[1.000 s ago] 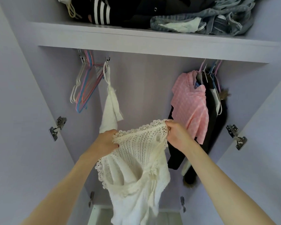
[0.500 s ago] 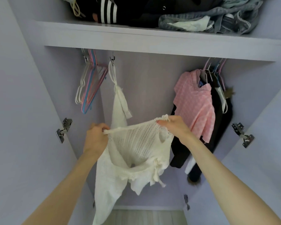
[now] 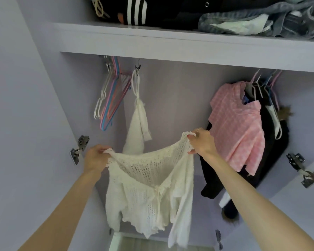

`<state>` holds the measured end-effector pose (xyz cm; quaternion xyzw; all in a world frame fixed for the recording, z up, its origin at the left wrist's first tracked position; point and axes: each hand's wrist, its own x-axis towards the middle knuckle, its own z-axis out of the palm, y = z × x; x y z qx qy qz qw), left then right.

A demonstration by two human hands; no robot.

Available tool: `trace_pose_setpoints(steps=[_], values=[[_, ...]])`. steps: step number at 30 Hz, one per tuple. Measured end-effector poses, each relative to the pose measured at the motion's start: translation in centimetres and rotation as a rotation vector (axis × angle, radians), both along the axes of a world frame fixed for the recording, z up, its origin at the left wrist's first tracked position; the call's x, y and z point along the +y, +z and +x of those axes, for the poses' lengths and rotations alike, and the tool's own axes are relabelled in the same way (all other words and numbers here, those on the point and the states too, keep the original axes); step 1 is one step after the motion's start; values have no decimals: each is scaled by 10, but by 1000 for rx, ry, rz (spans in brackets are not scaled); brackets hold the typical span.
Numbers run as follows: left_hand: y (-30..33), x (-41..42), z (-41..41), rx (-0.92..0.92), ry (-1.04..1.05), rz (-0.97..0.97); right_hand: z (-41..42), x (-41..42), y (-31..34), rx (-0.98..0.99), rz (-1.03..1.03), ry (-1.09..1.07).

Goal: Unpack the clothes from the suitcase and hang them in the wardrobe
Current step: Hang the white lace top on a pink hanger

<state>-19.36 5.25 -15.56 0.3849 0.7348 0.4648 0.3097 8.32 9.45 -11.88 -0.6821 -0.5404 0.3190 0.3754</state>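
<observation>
Holding the white knit top (image 3: 150, 187) spread by its shoulders, your left hand (image 3: 95, 157) and right hand (image 3: 202, 143) each pinch an edge before the wardrobe's back wall; next, I judge, you need one of the empty hangers (image 3: 110, 102) near the rail's left end.

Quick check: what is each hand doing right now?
Left hand: grips one top corner of the white crochet-knit cardigan.
Right hand: pinches the other top corner.
</observation>
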Motion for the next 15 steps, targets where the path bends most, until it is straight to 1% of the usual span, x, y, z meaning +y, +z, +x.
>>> trace_pose_setpoints(steps=[1,2,3,5,8,11,13,15], values=[[2,5,0,-134,36,0,-6,8,-2,-41,-84,76],[4,12,0,-205,58,-1,-11,14,-4,-88,-161,152],[7,15,0,-225,62,-7,-17,19,-5,-99,-226,227],[17,23,-2,-175,90,-11,-31,36,-9,-115,-340,373],[32,26,-1,-94,108,-14,-48,55,-17,-185,-443,501],[43,25,-4,-90,98,-1,-66,73,-21,-259,-517,629],[50,26,-10,-122,94,15,-80,82,-23,-272,-540,660],[57,30,-16,-113,100,33,-95,93,-22,-249,-523,657]])
